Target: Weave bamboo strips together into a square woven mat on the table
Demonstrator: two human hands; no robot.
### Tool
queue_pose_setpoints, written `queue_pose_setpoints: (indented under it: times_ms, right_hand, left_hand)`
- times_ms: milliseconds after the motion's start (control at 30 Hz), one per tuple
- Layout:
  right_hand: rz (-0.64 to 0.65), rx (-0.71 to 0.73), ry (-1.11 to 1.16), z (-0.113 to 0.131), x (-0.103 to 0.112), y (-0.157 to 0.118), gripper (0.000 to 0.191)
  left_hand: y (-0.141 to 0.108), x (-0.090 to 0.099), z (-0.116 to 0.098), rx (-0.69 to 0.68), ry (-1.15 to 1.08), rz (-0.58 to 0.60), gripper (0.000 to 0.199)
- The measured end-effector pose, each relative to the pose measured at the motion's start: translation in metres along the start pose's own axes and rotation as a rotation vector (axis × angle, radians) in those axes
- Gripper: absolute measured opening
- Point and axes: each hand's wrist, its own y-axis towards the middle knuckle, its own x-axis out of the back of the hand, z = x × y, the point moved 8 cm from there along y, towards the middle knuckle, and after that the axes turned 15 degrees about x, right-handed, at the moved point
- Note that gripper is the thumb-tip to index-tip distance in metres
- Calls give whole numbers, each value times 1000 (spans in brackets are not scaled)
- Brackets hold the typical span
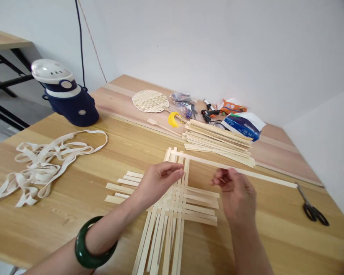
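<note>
A cross-shaped weave of pale flat strips [177,200] lies on the table, its loose ends spreading to the left, right and front. My left hand [159,179] is above its upper part, thumb and index finger drawn close together near the rightmost upright strip. Whether anything sits between them is hidden. One long pale strip [269,178] runs from the top of the weave towards the right. My right hand [237,194] overlaps this strip in view, its fingers curled in; I cannot make out what they hold. A dark green bangle [81,244] circles my left wrist.
Scissors [312,210] lie at the right. Behind are a pile of strips [218,139], a tissue pack [242,126], a glue gun [210,114], a yellow piece [173,119] and a woven fan [150,101]. Left are tangled cloth tape [43,168] and a blue-and-white container [68,101].
</note>
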Motion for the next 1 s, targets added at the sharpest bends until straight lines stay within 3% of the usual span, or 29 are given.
queue_pose_setpoints:
  times_ms: [67, 167, 333, 433, 600, 733, 867, 1000]
  right_hand:
    - [-87, 88, -67, 11, 24, 14, 22]
    - [-123, 133, -123, 17, 38, 20, 22]
    - [-75, 33, -78, -3, 33, 10, 26]
    - [-13, -15, -59, -12, 28, 4, 16]
    - [158, -93, -20, -18, 12, -5, 22]
    - [232, -68, -113, -12, 15, -3, 21]
    - [83, -51, -140, -8, 39, 9, 24]
    - [6, -75, -250, -17, 55, 15, 32]
  left_hand:
    - [4, 10, -3, -37, 108, -90, 27]
    - [14, 9, 4, 23, -11, -46, 39]
    - [22, -15, 17, 90, -175, 152, 37]
    - [21, -19, 21, 106, -180, 158, 33]
    - [18, -27, 23, 107, -144, 171, 31]
    - [17, -16, 14, -5, 38, 46, 29]
    - [18, 2, -10, -171, 343, -157, 28]
    - [25, -13, -30, -386, 684, -164, 23]
